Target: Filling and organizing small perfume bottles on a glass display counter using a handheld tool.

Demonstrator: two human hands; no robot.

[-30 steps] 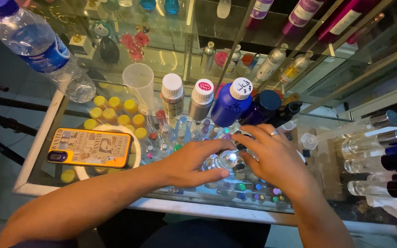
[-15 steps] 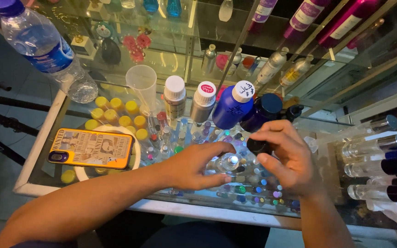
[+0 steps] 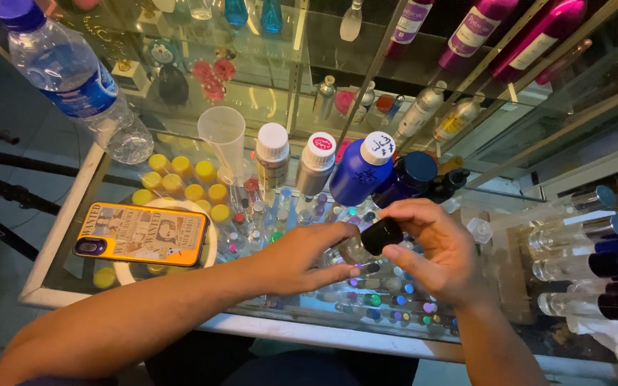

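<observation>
Over the middle of the glass counter top (image 3: 51, 275), the right hand (image 3: 434, 250) is pinching a small round black plastic cap (image 3: 381, 235) between thumb and fingertips, fingers curled narrow around it. The left hand (image 3: 302, 257) is reaching in beside it, fingers closing on a small clear glass bottle (image 3: 355, 251) just under the cap; the grip is partly hidden, contents cannot be told.

Behind the hands a row of containers is standing upright: a cobalt-blue plastic bottle with a white screw cap (image 3: 363, 170), a dark blue bottle with a black lid (image 3: 408, 179), a silver metal can with a white-and-red cap (image 3: 315, 164) and a pale labelled bottle with a white cap (image 3: 272, 155). A clear, empty-looking plastic cup (image 3: 223, 139) is sitting left of them. Further left, a clear ribbed plastic water bottle with a blue label (image 3: 73, 82) is leaning over the corner, partly filled.

An orange printed phone case with phone (image 3: 143, 234) is lying flat on a white round dish (image 3: 126, 275). Small yellow round caps (image 3: 180, 187) are clustering below the glass. To the right, clear glass spray tubes with silver and blue caps (image 3: 588, 254) are lying on their sides, stacked.
</observation>
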